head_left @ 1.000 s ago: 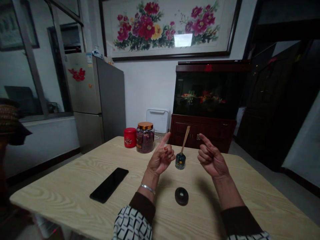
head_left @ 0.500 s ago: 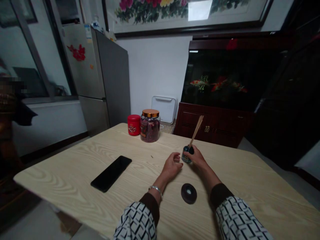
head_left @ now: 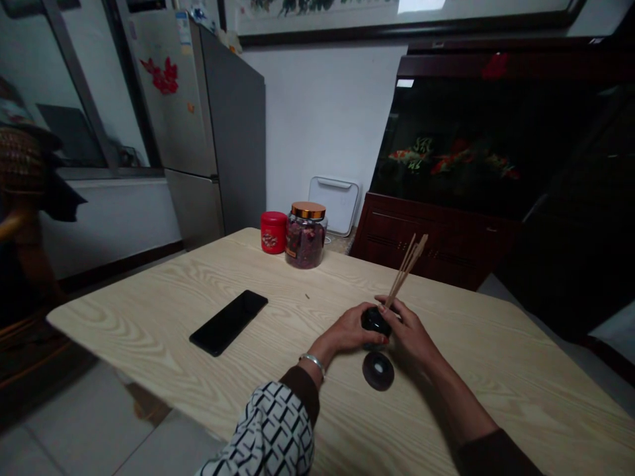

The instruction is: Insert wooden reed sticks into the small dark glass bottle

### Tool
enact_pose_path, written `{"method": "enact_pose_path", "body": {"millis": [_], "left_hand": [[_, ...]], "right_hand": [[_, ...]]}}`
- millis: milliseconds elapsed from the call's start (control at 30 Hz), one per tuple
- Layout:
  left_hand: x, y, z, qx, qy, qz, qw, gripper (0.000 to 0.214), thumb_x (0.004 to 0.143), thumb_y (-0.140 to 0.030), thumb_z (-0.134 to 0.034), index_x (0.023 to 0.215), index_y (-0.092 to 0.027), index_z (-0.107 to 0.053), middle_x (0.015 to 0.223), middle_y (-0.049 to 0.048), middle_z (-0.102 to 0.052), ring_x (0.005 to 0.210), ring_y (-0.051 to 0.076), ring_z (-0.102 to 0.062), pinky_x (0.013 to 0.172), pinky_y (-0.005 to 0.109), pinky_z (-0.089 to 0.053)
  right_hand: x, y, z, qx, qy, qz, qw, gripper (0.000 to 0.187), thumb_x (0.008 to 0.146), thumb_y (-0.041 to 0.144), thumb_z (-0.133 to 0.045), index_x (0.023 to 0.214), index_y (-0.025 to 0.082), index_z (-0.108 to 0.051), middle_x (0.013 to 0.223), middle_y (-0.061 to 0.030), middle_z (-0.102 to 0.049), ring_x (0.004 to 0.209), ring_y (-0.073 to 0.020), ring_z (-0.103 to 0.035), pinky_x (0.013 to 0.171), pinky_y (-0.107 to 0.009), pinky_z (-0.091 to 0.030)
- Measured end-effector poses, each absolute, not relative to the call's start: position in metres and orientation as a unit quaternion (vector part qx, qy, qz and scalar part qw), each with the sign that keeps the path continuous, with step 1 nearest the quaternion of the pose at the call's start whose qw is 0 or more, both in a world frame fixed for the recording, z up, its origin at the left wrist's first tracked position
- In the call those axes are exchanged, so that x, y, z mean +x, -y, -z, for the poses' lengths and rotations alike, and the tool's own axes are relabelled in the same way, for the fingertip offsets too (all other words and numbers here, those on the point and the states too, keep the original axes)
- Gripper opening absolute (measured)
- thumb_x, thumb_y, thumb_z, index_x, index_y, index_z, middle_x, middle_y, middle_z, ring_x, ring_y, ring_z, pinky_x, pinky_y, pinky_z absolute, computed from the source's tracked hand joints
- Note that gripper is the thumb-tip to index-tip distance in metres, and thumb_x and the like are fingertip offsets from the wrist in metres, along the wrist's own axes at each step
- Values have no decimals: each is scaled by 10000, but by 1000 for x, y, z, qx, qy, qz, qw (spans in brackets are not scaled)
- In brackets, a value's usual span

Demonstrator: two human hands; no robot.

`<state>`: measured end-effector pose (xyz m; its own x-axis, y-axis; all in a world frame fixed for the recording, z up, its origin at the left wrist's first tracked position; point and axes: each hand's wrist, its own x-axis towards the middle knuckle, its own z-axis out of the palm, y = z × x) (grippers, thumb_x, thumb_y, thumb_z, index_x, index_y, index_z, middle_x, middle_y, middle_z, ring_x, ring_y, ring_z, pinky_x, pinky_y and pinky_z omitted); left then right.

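My left hand is wrapped around the dark glass bottle of a reed diffuser, thumb at its near side. Thin tan reed sticks rise from the bottle's mouth, leaning right, their tops slightly fanned out. My right hand is closed at the lower end of the sticks, thumb and fingers around them just above the bottle. Its fingers partly hide the bottle's neck. On the table just below the hands lies a round dark disc with a pale centre.
On the light wooden table, a black phone lies to the left. A red canister and a glass jar with a copper lid stand near the back edge. A small brown bit lies mid-table. A fish tank stands behind.
My left hand has moved right and closed on the bottle. My right hand has shifted from the bottle up to the sticks, which have spread a little. The view has tilted down.
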<state>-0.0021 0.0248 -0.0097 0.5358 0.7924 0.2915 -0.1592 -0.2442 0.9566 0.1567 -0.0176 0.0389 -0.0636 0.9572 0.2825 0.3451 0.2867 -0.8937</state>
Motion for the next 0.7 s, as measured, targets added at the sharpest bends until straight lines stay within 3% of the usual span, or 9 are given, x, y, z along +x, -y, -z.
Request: {"method": "enact_pose_path", "body": {"millis": [133, 267, 333, 400, 433, 533, 567, 633, 700], "left_hand": [[-4, -24, 10, 668, -246, -425, 560, 731, 593, -253, -889, 1254, -155, -595, 1119, 96, -658, 1047, 242, -603, 926, 373, -475], [-5, -23, 10, 660, -262, -406, 575, 717, 590, -298, -901, 1222, -149, -594, 1053, 97, -667, 961, 219, -615, 847, 343, -485], [-5, -23, 10, 651, -257, -408, 586, 728, 584, -285, -905, 1225, -151, -587, 1079, 109, -669, 972, 221, -620, 862, 346, -484], [-5, -24, 11, 651, -254, -410, 586, 719, 580, -275, -907, 1215, -150, -593, 1093, 117, -670, 988, 228, -624, 882, 358, -484], [-5, -24, 12, 653, -255, -411, 582, 716, 578, -279, -909, 1209, -152, -597, 1093, 119, -671, 995, 232, -625, 889, 364, -484], [-5, -26, 14, 661, -259, -412, 572, 716, 571, -301, -913, 1201, -158, -604, 1081, 116, -672, 1002, 240, -626, 901, 385, -488], [-5, -27, 15, 663, -259, -411, 570, 716, 572, -309, -912, 1201, -159, -605, 1081, 117, -671, 1002, 242, -626, 901, 391, -489], [-6, -27, 16, 668, -259, -410, 565, 710, 583, -328, -908, 1202, -156, -605, 1090, 122, -667, 1003, 244, -625, 901, 399, -490], [-6, -27, 16, 671, -262, -409, 560, 709, 591, -344, -904, 1204, -152, -605, 1099, 127, -665, 1005, 246, -622, 904, 404, -487]], "right_hand": [[139, 10, -48, -491, 602, -306, 551, 382, 862, 572, -592, 857, 200, -681, 1080, -102, -696, 1038, -257, -630, 927, -388, -476], [152, -1, -90, -422, 503, -295, 694, 351, 867, 586, -583, 854, 236, -578, 852, -43, -681, 819, -198, -653, 759, -356, -517], [180, -5, -109, -436, 491, -273, 703, 333, 867, 585, -569, 864, 255, -526, 641, 39, -538, 555, -144, -550, 575, -293, -460], [216, -5, -111, -546, 543, -240, 590, 325, 889, 568, -513, 835, 248, -526, 546, 66, -420, 431, -115, -388, 474, -258, -326], [232, -2, -105, -620, 570, -197, 502, 317, 895, 541, -495, 808, 240, -537, 539, 49, -434, 439, -125, -390, 476, -268, -308], [269, 18, -64, -755, 631, -36, 175, 260, 900, 440, -485, 770, 229, -566, 692, -51, -608, 618, -200, -555, 574, -317, -352], [274, 27, -49, -758, 644, -14, 102, 261, 921, 429, -448, 816, 229, -578, 758, -75, -646, 680, -226, -591, 603, -333, -365], [278, 43, -24, -747, 664, 20, 30, 284, 952, 406, -380, 915, 222, -593, 893, -110, -676, 793, -259, -627, 654, -355, -392], [272, 54, -14, -731, 680, 59, 12, 311, 954, 411, -375, 984, 212, -612, 995, -139, -671, 907, -294, -630, 707, -384, -415]]}}
